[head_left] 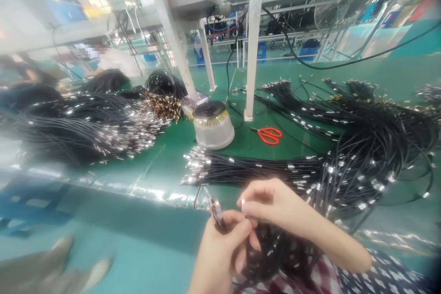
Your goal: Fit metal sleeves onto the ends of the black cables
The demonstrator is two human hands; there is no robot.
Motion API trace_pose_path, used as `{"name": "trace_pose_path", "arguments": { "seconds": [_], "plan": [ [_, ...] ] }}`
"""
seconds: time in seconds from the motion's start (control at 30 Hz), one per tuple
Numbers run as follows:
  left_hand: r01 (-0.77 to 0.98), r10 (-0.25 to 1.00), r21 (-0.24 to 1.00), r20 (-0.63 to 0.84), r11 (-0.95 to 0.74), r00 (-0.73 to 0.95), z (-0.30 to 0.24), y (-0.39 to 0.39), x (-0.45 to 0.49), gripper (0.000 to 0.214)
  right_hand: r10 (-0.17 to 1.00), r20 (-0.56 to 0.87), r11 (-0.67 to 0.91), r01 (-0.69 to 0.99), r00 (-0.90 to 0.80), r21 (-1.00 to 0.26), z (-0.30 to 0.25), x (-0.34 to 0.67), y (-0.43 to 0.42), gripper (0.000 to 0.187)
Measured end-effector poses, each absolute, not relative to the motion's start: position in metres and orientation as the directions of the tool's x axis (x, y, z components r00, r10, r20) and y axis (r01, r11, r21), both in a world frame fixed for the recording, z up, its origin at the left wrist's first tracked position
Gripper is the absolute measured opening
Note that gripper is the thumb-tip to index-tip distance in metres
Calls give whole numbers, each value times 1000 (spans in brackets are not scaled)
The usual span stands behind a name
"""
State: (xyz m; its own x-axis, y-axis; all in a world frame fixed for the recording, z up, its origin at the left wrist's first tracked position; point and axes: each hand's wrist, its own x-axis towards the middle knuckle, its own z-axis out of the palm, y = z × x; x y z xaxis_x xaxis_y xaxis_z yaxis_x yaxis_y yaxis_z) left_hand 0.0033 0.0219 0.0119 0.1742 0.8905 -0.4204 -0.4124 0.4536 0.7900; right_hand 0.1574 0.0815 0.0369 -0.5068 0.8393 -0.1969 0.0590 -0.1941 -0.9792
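Cables (275, 248), a black bunch, are held in the lap just below the table (165, 161) edge. In the head view, one metal tip (215, 209) is pinched between the fingers of the left hand (220, 248), while the right hand (275, 206) is curled over the bunch, its fingertips pressed together on a strand. Slipping of the tip is judged possible, since only fingertips hold it. Snagging is also a risk: the lap bunch runs into the pile (361, 161) on the table, near the scissors (270, 135) and a white pot (212, 125).
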Motion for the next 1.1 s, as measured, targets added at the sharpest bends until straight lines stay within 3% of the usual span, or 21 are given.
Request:
{"name": "trace_pose_path", "arguments": {
  "seconds": [0.53,0.97,1.1],
  "plan": [
    [-446,887,767,-418,461,199,7,26,-2,27,752,-242,-363,-78,-613,-928,26,145,86,36],
    [-495,867,715,-451,494,213,9,29,-3,31,877,-137,-139,31,-460,-990,27,162,87,32],
    [-512,890,729,-395,455,228,-1,29,-6,33,856,-177,-94,191,-486,-977,33,163,85,19]
  ]
}}
